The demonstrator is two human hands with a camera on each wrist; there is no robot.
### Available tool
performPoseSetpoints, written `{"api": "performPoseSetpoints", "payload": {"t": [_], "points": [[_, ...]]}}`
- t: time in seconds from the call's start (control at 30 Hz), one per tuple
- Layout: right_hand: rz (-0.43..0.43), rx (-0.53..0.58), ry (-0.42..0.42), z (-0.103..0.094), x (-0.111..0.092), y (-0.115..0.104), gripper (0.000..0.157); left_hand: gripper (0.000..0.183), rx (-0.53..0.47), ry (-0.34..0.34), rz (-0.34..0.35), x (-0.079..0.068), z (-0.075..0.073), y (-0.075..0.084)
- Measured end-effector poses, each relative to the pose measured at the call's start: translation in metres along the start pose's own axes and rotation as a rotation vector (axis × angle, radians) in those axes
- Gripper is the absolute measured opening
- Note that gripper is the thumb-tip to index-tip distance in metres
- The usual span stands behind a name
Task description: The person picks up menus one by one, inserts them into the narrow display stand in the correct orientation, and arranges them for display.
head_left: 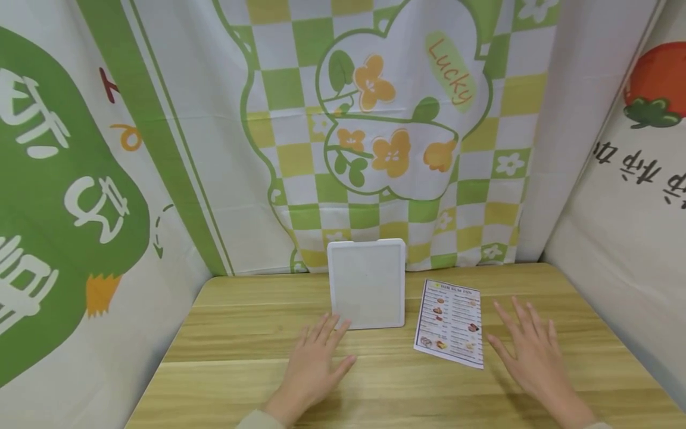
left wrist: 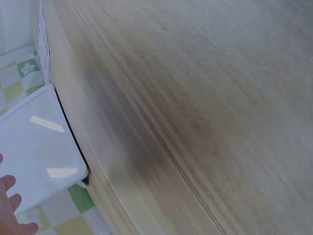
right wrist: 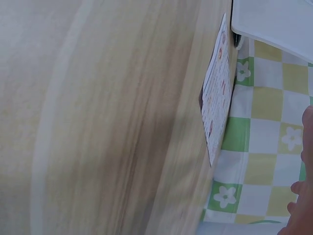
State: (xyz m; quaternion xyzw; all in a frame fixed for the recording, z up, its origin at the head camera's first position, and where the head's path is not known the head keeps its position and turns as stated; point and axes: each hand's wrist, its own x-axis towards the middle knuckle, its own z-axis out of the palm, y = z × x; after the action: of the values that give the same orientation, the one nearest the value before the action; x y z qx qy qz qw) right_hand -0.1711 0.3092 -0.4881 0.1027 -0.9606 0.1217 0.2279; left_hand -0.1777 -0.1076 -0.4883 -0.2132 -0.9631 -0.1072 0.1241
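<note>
A white-framed rectangular board (head_left: 367, 283) stands upright near the back of the wooden table. To its right lies a printed menu sheet (head_left: 450, 322) with small food pictures, flat on the wood. My left hand (head_left: 316, 363) has its fingers spread in front of the board's lower left corner and holds nothing. Spread the same way, my right hand (head_left: 530, 354) is just right of the menu, with nothing in it. In the left wrist view the board (left wrist: 41, 142) shows beyond the fingertips. The menu (right wrist: 217, 93) appears edge-on in the right wrist view.
The wooden table (head_left: 241, 375) has rounded back corners. Behind it hangs a green and yellow checked curtain (head_left: 289, 89) with flowers. Printed cloth (head_left: 182, 250) encloses the left side, and another cloth with a tomato picture (head_left: 656, 83) the right.
</note>
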Motion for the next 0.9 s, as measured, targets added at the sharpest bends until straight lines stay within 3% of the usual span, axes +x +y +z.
{"api": "performPoseSetpoints", "payload": {"t": [0.7, 0.9], "points": [[-0.038, 0.022, -0.001, 0.006, -0.007, 0.001, 0.071, 0.061, -0.039, -0.011, 0.125, 0.027, 0.026, 0.014], [-0.049, 0.051, 0.005, 0.006, -0.007, 0.002, 0.067, 0.059, -0.041, -0.056, 0.137, 0.035, 0.030, 0.019]]}}
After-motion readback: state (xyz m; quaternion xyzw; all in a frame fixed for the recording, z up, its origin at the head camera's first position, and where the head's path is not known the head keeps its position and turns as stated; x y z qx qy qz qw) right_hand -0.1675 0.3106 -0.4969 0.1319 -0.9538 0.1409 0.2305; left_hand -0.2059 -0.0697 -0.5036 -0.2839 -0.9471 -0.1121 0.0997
